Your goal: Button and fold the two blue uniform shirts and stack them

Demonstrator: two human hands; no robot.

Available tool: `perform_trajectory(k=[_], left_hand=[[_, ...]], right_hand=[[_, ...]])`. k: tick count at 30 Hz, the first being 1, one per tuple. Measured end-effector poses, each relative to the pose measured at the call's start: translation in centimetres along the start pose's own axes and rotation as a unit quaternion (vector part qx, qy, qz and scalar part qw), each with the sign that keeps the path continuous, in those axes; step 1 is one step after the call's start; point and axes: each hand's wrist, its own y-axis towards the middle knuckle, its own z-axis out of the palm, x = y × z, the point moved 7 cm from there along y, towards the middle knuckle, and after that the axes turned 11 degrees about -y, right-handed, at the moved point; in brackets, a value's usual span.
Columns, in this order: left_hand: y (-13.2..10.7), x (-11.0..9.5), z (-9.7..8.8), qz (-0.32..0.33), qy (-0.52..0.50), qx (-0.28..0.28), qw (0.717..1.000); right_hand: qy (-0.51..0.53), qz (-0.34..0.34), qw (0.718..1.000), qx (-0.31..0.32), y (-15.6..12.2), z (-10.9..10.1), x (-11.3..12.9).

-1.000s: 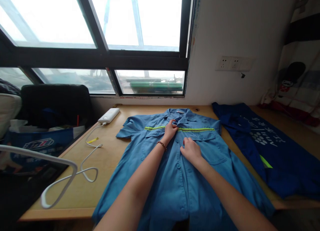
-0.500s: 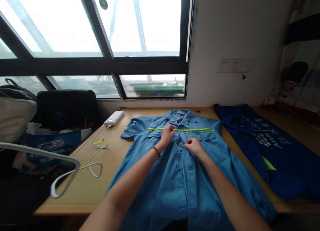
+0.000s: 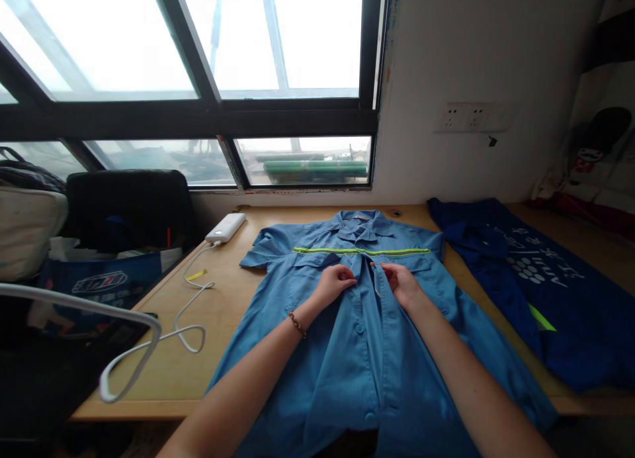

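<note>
A light blue short-sleeved work shirt (image 3: 317, 352) with a yellow-green stripe across the chest lies face up, collar away from me. My left hand (image 3: 337, 282), a beaded bracelet at its wrist, pinches the button-side front edge just below the stripe. Opposite it, my right hand (image 3: 399, 282) grips the other front edge, the placket with the buttonholes, lifting it a little. A gap shows between the two edges from the hands downward. Buttons run down the left edge, one of them a round blue button (image 3: 360, 328). The fingertips of my left hand partly hide what they pinch.
The shirt lies on a wooden table (image 3: 159, 378). To the right is a folded dark blue garment (image 3: 585, 319) with white print. A white power bank (image 3: 225, 228) with a looping white cable (image 3: 191, 339) is at the left. Beyond the left edge stand a black chair (image 3: 129, 206) and a bag (image 3: 99, 282).
My left hand has come down from the stripe to below it. My right hand has shifted slightly right and up, pulling its front edge away, so the gap between the edges is wider.
</note>
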Motion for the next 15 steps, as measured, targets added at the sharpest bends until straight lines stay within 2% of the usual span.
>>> perform_trajectory(k=[2, 4, 8, 11, 15], left_hand=[[-0.2, 0.3, 0.1, -0.042, -0.067, -0.019, 0.997], [-0.6, 0.7, 0.6, -0.099, -0.15, -0.022, 0.983], [-0.9, 1.2, 2.3, -0.183, -0.28, 0.019, 0.942], [-0.5, 1.4, 2.9, -0.188, -0.304, 0.054, 0.932], [-0.3, 1.5, 2.8, -0.154, -0.32, 0.046, 0.934]], right_hand=[[0.031, 0.034, 0.998, 0.035, -0.3, 1.2, -0.6], [0.014, 0.03, 0.999, 0.034, -0.4, 1.7, -0.7], [-0.119, -0.097, 0.988, -0.003, -0.2, 1.4, 0.6], [-0.211, -0.181, 0.96, -0.025, -0.2, 1.1, 1.4], [-0.286, -0.209, 0.934, -0.056, -0.6, 1.1, 1.9]])
